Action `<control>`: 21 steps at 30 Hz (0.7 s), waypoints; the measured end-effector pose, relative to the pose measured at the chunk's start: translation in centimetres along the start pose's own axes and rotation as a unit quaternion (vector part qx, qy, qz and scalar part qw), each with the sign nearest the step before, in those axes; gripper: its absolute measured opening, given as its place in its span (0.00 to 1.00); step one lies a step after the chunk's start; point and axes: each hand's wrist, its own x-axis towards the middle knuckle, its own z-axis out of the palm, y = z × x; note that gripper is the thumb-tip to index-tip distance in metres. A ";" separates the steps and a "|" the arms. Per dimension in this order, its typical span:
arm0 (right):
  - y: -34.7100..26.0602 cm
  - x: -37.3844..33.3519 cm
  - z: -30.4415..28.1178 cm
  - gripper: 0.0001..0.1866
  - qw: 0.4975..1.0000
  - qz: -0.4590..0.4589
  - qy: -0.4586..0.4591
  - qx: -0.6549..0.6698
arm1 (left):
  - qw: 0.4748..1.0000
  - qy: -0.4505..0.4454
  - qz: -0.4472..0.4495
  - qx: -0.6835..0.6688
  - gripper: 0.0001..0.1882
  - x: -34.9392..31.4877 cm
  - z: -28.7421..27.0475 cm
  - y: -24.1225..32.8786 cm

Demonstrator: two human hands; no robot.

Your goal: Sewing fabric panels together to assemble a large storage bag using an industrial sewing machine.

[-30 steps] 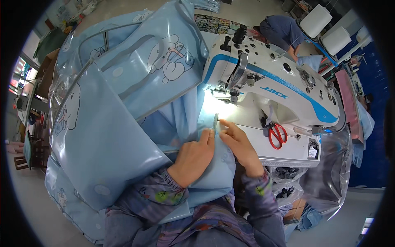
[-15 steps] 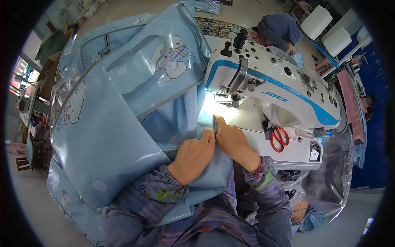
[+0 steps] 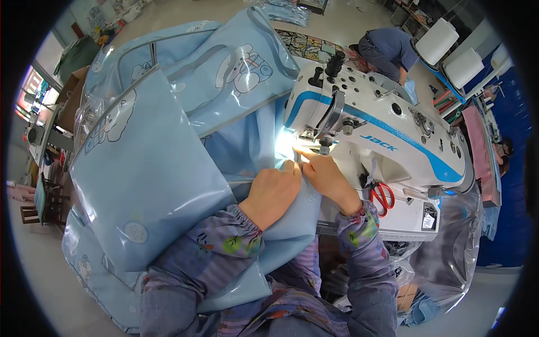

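A light-blue glossy plastic sheet (image 3: 151, 174) with cartoon animal prints spreads over my left side and runs under the lit needle area of a white and blue sewing machine (image 3: 387, 135). My left hand (image 3: 272, 194) is closed, its curled fingers on an edge of the sheet just short of the needle. Beside it, my right hand (image 3: 327, 178) pinches the same edge, its index finger reaching close to the presser foot. The two hands almost touch at the fingertips. Exactly how the layers lie between the fingers is hidden.
Red-handled scissors (image 3: 383, 197) lie on the machine bed, right of my right hand. White thread cones (image 3: 437, 41) stand at the upper right. Another person (image 3: 387, 48) bends down beyond the machine. Clear plastic (image 3: 449, 247) hangs at the right.
Both hands have moved forward with the sheet's edge, so my right fingertips are nearer the presser foot. The whole view has shifted slightly.
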 end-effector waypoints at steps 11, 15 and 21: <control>-0.1 -2.6 -1.1 0.21 0.983 0.113 -0.008 0.144 | 0.999 0.029 -0.019 0.006 0.11 0.3 0.9 0.0; 0.2 -2.0 -1.1 0.20 0.984 0.117 0.011 0.131 | 1.000 0.014 -0.005 0.000 0.05 1.6 1.6 -1.1; -0.7 -2.8 0.2 0.21 0.982 0.115 0.026 0.148 | 0.998 0.019 0.060 0.014 0.05 3.1 1.9 -6.2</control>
